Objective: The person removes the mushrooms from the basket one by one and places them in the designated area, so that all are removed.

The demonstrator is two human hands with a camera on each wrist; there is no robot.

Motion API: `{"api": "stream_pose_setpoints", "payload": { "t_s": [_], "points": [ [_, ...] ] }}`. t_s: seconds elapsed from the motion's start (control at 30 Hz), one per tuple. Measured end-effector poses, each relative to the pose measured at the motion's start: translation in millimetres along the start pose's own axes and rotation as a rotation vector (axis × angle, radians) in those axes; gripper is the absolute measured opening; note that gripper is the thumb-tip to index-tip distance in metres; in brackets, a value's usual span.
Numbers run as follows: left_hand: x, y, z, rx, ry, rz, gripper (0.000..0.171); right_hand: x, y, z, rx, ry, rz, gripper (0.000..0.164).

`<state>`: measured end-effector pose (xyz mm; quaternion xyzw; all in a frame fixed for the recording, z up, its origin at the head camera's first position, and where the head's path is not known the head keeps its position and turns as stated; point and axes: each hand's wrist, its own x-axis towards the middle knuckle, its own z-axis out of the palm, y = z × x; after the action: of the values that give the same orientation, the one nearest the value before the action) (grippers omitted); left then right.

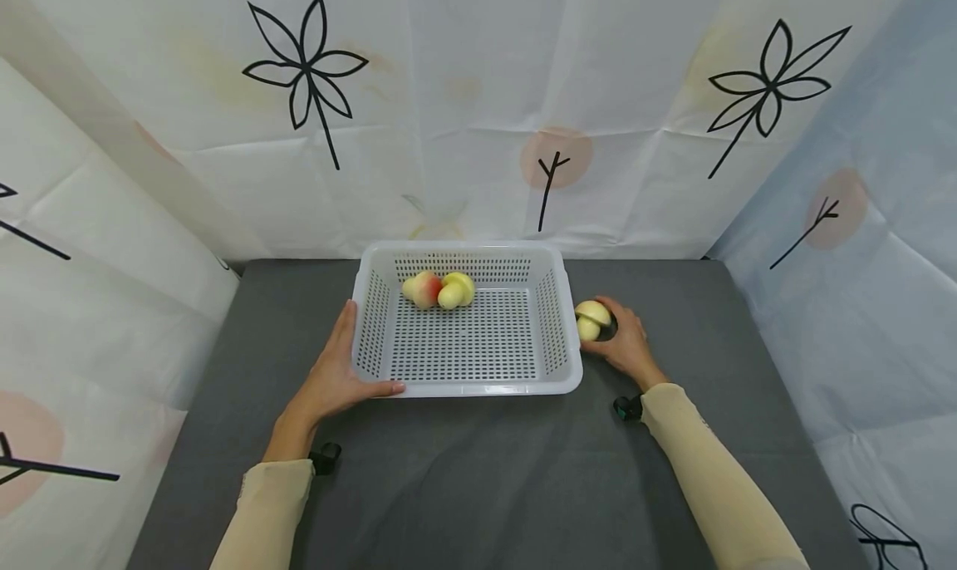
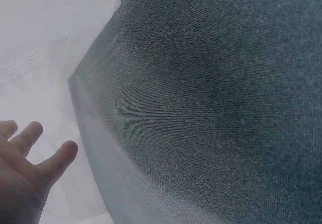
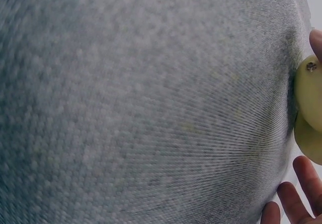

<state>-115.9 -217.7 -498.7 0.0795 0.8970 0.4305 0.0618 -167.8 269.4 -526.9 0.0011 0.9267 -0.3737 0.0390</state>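
A person's right hand [image 1: 628, 344], its grip curled round pale yellow fruit [image 1: 593, 312], sits just beside a white basket [image 1: 467, 389] at three o'clock; the left hand [image 1: 336, 380] (grip spread wide) touches the rim at eight. Other fruit [image 1: 426, 291] lies inside, toward eleven.

Head: bright, soft shadows on tabletop [image 1: 478, 479] | Left wrist: hazy, basket [image 2: 60, 12] washed out | Right wrist: tabletop blurred

White basket [image 1: 478, 388] — hands [image 1: 338, 379] [image 1: 628, 347] at both sides
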Motion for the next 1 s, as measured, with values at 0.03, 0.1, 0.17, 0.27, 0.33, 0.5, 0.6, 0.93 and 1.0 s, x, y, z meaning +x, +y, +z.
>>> {"api": "stream_pose_setpoints", "payload": {
  "t_s": [0.03, 0.1, 0.17, 0.27, 0.33, 0.5, 0.6, 0.93, 1.0],
  "points": [
    [0.1, 0.1, 0.1, -0.001, 0.0, 0.001, 0.15, 0.2, -0.1, 0.0, 0.0, 0.001, -0.002, 0.088],
    [0.0, 0.2, 0.2, -0.002, 0.0, 0.001, 0.15, 0.3, 0.1, -0.1, -0.001, 0.001, -0.001, 0.088],
    [0.0, 0.2, 0.2, -0.002, 0.001, 0.0, 0.15, 0.5, 0.2, -0.2, -0.002, 0.0, 0.001, 0.088],
    [-0.4, 0.3, 0.2, -0.001, 0.0, -0.004, 0.15, 0.3, 0.6, -0.3, -0.001, -0.001, 0.005, 0.088],
    [-0.5, 0.4, 0.3, -0.002, 0.001, -0.006, 0.15, 0.5, 1.0, -0.2, -0.001, -0.001, 0.006, 0.088],
    [-0.5, 0.9, 0.8, -0.001, -0.002, -0.008, 0.149, -0.5, 1.6, -0.3, -0.001, 0.0, 0.006, 0.089],
    [-0.6, 0.9, 1.1, -0.001, -0.004, -0.01, 0.149, -0.8, 1.7, -1.3, 0.008, 0.002, -0.004, 0.089],
    [0.2, 0.4, 1.2, 0.008, -0.003, -0.007, 0.149, -2.4, -0.8, -13.1, 0.033, 0.017, -0.003, 0.097],
    [0.3, 0.9, 1.0, 0.007, -0.003, -0.003, 0.15, -3.3, -3.5, -16.5, 0.023, 0.022, -0.011, 0.099]
  ]
}}
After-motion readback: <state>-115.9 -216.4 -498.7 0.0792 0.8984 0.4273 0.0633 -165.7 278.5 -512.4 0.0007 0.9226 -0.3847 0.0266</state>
